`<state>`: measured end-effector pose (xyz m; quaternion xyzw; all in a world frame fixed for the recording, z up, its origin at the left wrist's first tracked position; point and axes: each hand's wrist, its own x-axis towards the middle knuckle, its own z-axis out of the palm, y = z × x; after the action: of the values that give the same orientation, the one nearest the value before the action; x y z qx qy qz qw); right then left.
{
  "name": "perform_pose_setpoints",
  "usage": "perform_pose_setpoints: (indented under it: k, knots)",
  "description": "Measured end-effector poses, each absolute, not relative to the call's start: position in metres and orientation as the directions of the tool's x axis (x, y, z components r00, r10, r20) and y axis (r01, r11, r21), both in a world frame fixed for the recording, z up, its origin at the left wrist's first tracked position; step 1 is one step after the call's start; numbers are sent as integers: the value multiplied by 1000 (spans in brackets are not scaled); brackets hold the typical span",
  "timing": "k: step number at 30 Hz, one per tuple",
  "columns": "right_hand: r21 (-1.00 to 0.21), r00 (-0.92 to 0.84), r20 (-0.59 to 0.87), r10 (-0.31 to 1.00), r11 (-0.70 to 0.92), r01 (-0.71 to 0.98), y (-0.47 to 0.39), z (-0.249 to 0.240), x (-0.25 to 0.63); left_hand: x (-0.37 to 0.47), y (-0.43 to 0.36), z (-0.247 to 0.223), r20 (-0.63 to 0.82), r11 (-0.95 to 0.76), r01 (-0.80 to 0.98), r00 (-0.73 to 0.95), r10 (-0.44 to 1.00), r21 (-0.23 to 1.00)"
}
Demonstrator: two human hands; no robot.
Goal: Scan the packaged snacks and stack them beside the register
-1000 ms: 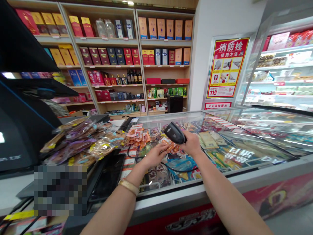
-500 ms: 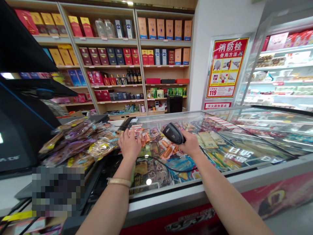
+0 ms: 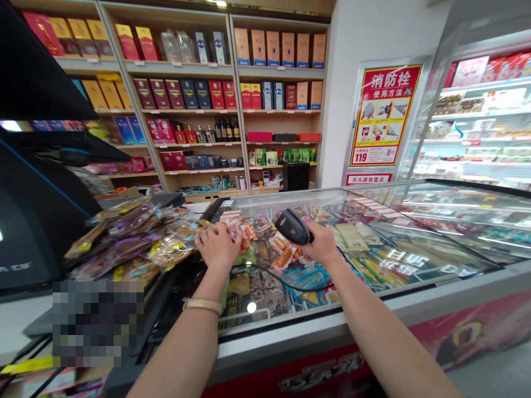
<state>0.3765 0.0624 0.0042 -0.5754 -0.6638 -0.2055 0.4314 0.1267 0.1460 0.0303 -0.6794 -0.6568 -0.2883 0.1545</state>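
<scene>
Gripping a black barcode scanner (image 3: 292,226), the right hand (image 3: 321,243) is in the middle of the head view, above the glass top of a chest freezer (image 3: 290,331). Its fingers are closed around the handle, which they mostly hide. The scanner's long axis runs aslant, from the hand at the lower right to the rounded head at the upper left, so that the head points leftward and away from the person. Its dark back is turned toward the camera; the scanning window is out of sight, so its exact aim cannot be told. A black cable (image 3: 286,281) loops over the glass below it. Just beneath and to the left of the scanner lie orange packets (image 3: 283,257).

Near the freezer's left end, the left hand (image 3: 218,246) is palm down, fingers spread and bent over a second cluster of orange packets (image 3: 249,231). The fingertips are partly hidden, so whether they grasp a packet or merely rest there cannot be told. A gold-coloured bracelet (image 3: 203,304) circles the left wrist. Just left of this hand is a heap of brown food in clear bags (image 3: 136,237), with yellow labels showing.
</scene>
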Motion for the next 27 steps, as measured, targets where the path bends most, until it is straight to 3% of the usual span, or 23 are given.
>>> perform_pose_setpoints:
  k: [20,27]
  knots:
    - [-226,31,803,595,257,940,62,3,375,118,149,22,589,-151,982,56,806,113]
    - [-247,45,799,599,259,934,62,4,374,116,148,24,620,-167,968,14,785,189]
